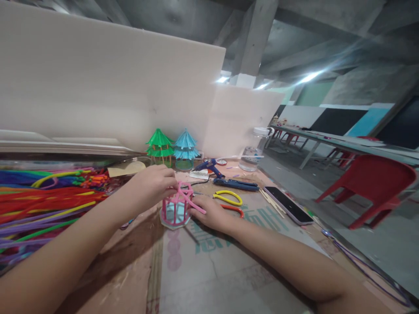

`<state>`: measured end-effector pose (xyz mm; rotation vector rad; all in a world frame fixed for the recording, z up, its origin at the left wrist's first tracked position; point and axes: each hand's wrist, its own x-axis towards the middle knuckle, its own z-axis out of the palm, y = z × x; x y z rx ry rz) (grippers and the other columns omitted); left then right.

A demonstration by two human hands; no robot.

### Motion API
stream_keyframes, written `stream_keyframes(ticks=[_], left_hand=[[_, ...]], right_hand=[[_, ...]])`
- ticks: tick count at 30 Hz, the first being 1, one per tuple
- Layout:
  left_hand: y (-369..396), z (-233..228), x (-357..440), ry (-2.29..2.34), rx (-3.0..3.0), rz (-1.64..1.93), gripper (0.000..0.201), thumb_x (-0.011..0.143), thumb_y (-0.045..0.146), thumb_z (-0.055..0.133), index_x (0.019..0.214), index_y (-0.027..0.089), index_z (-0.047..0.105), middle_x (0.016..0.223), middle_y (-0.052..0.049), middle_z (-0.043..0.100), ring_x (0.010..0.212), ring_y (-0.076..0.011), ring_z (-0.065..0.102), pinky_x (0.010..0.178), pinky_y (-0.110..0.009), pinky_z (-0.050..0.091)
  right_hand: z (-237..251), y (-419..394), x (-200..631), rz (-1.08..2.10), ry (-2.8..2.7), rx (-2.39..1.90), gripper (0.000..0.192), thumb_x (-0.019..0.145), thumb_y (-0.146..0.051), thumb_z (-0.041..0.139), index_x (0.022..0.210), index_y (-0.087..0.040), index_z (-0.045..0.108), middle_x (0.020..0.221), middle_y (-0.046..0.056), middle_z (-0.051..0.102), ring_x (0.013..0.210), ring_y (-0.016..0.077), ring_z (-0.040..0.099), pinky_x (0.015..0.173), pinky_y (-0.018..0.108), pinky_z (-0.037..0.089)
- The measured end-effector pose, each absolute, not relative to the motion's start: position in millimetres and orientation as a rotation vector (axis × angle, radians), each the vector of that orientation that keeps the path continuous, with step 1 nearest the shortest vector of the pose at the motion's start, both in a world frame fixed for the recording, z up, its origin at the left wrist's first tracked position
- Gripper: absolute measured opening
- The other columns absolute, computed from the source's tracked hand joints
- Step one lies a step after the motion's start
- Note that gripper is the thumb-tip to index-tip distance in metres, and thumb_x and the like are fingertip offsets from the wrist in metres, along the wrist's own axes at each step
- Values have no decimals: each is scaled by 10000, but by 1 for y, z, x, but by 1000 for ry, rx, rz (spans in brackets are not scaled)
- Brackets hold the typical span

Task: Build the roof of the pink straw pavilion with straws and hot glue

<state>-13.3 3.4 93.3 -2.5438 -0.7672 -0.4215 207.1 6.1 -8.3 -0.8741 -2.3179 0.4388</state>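
Observation:
A small pink pipe-cleaner cage stands on the cardboard-covered table. My left hand pinches the pink pipe cleaners at the top of the cage. Lying flat beside the cage, my right hand presses against its right side, with a loose pink pipe-cleaner end lying across its fingers. Behind the cage stand a green pipe-cleaner pavilion and a blue one.
A heap of coloured pipe cleaners fills the left. A blue glue gun, blue tool, yellow-handled pliers, phone and clear jar lie to the right. A red chair stands beyond the table edge.

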Motion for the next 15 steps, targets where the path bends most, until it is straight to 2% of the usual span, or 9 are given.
stream_keyframes(ticks=[7, 12, 15], left_hand=[[0, 100, -12, -1027, -2547, -428, 176, 858, 137, 547, 800, 192, 704, 798, -51, 714, 766, -203, 650, 664, -297, 446], [-5, 104, -20, -1361, -2770, -853, 281, 936, 412, 460, 969, 218, 661, 945, -43, 741, 890, -212, 687, 766, -312, 522], [-5, 104, -21, -1408, -3038, -1223, 410, 925, 586, 473, 950, 210, 633, 1011, -67, 748, 969, -231, 699, 841, -355, 555]], right_hand=[[-10, 7, 207, 440, -2322, -862, 104, 863, -108, 615, 788, -180, 618, 821, 19, 641, 748, 153, 543, 685, 245, 398], [-10, 7, 208, 448, -2321, -859, 96, 878, -124, 598, 805, -183, 619, 839, 31, 656, 784, 167, 561, 701, 255, 406], [-10, 7, 209, 456, -2321, -866, 93, 872, -123, 602, 805, -185, 615, 839, 27, 657, 788, 168, 565, 705, 255, 408]])
